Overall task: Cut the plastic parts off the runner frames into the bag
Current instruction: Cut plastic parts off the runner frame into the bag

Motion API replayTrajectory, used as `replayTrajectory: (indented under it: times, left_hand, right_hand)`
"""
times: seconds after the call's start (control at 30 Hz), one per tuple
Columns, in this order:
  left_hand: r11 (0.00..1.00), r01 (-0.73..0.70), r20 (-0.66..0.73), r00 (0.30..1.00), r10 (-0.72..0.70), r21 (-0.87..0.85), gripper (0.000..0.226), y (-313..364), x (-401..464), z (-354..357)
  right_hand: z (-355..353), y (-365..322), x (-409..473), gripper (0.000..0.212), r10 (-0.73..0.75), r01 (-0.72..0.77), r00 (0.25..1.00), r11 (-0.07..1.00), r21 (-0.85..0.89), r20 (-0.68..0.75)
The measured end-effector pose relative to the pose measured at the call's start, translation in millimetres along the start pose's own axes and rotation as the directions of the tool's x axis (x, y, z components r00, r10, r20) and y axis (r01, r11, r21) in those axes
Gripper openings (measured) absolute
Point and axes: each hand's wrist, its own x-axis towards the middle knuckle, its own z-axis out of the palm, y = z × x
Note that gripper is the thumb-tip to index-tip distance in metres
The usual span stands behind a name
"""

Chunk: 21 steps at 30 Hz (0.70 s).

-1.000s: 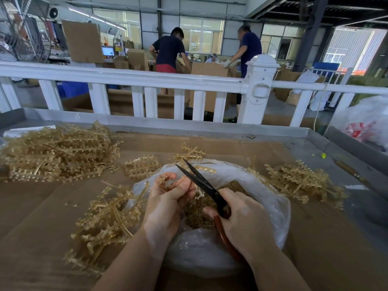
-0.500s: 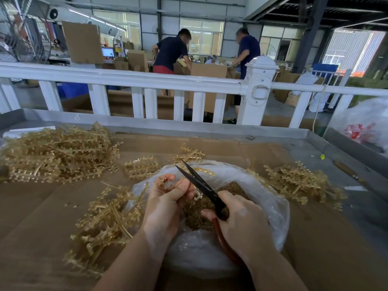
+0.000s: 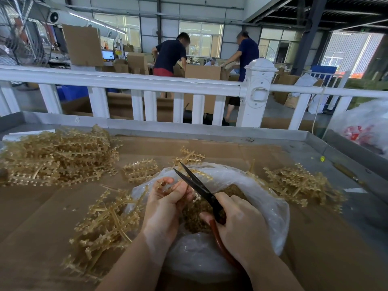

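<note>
Cardboard-lined worktable [image 3: 231,150] behind white railing [image 3: 147,82], factory hall beyond.

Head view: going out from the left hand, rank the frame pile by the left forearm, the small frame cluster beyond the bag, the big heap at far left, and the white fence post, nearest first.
From the left hand:
1. Frame pile, just left of the forearm.
2. Small frame cluster, ahead and slightly left.
3. Big heap, far left on the table.
4. White fence post, beyond the table's edge, ahead to the right.

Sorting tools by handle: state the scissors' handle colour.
Reddish-brown, on the black-bladed metal scissors gripped by the right hand; head view.
</note>
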Motion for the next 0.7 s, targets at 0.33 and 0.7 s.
replayTrajectory:
  times: [0.33, 0.7]
  left_hand:
    - [0.999, 0.01, -0.001, 1.0, -0.01, 0.032, 0.029, 0.0, -2.1, 1.4]
    - [1.0, 0.001, -0.005, 1.0, -0.001, 0.021, 0.03, 0.4, -2.6, 3.7]
  right_hand:
    - [-0.9, -1.0, 0.7, 0.026, 0.019, -0.019, 1.0, 1.0, 0.008, 0.005]
    - [-0.9, -1.1, 1.4, 0.027, 0.016, -0.015, 1.0, 1.0, 0.026, -0.002]
